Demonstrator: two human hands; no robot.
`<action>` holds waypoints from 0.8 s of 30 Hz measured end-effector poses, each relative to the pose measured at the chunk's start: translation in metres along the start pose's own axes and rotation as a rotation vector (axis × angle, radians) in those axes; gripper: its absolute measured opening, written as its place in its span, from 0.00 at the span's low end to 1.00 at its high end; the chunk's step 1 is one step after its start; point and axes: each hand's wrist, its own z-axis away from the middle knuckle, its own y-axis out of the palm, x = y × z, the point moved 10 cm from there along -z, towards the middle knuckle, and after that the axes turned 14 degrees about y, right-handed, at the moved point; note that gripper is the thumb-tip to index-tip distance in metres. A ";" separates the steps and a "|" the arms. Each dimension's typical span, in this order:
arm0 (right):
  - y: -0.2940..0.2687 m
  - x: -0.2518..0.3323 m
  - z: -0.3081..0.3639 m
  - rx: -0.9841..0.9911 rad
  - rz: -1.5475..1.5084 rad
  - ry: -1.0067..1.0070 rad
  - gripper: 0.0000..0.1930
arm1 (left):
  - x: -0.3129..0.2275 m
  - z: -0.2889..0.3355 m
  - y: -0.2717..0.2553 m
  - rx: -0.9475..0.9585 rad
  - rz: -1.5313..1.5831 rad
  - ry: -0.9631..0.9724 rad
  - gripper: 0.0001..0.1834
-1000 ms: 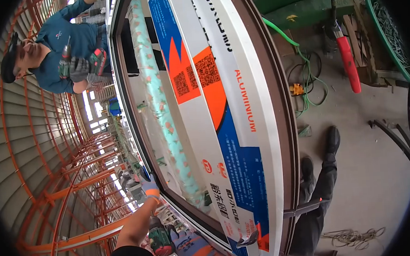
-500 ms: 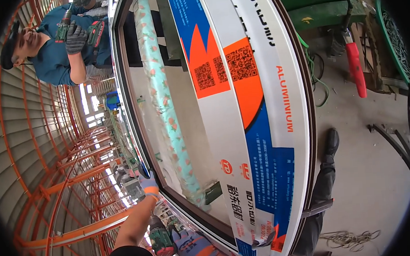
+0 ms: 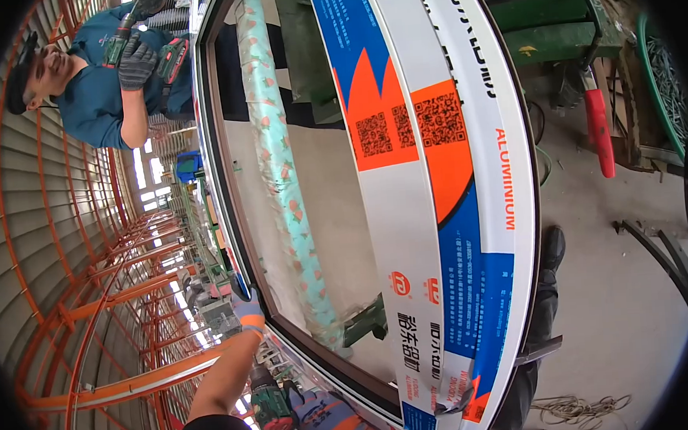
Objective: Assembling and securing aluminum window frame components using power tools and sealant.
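Observation:
A large rectangular aluminium frame (image 3: 524, 164), faced with white, blue and orange printed film, fills the middle of the view. My left hand (image 3: 246, 309), in a grey-blue and orange glove, grips the frame's left edge low down; its fingertips are partly hidden there. Below it, my gloved right hand (image 3: 325, 418) is closed round a green and black cordless drill (image 3: 270, 402), close beside the frame's lower left corner. Across the frame's opening shows a long roll wrapped in mint-green patterned film (image 3: 285, 179).
At upper left a co-worker (image 3: 99, 80) in grey gloves holds another cordless drill (image 3: 119, 43). On the right are a green metal bench (image 3: 540, 14), a red handle (image 3: 600, 132) and a green basket of screws (image 3: 661, 77). Coiled rope (image 3: 580, 412) and dark bars (image 3: 658, 255) lie on the floor.
The frame's printed face has shifted right and slightly down in the view. The co-worker appears a little further right. Both my hands keep nearly the same places, the drill still in my right.

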 end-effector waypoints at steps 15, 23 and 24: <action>0.003 0.008 0.003 0.080 0.038 -0.050 0.28 | 0.009 0.002 -0.004 -0.020 -0.048 -0.045 0.42; 0.032 -0.008 -0.002 0.001 -0.025 0.047 0.29 | 0.021 -0.001 0.006 0.030 -0.151 -0.116 0.43; 0.023 -0.008 -0.003 0.040 -0.033 0.082 0.30 | 0.017 -0.002 0.005 0.049 -0.230 -0.128 0.43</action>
